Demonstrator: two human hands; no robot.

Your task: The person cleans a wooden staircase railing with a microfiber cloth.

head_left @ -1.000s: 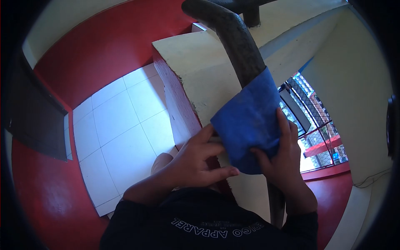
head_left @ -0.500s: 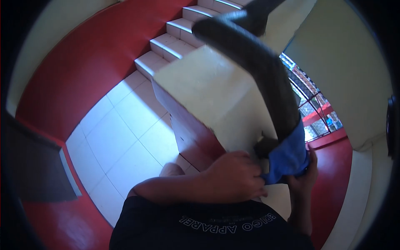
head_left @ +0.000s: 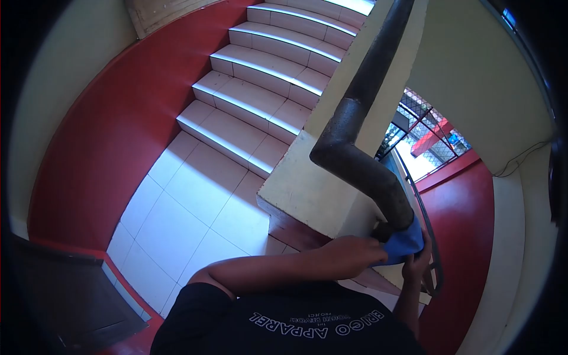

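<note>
A blue cloth (head_left: 404, 244) is wrapped around the lower end of a thick dark handrail (head_left: 370, 168), which bends over a cream wall. My left hand (head_left: 357, 257) reaches across from the left, its fingers closed at the cloth's near edge. On the far side of the rail, my right hand (head_left: 418, 264) is curled around the cloth, some of its fingers hidden behind it. A short dark bracket (head_left: 383, 229) sticks out beside the rail, just above my left hand.
Tiled stairs (head_left: 260, 83) rise behind the cream-topped wall (head_left: 305, 189). A white tiled floor (head_left: 201, 195) lies to the left, beside a red wall (head_left: 118, 106). To the right are a barred window (head_left: 435, 139) and another thin dark rail (head_left: 421, 207).
The view has shifted, showing more of the handrail and stairs. Both hands remain on the blue cloth, which now looks more bunched at the rail's lower end.
</note>
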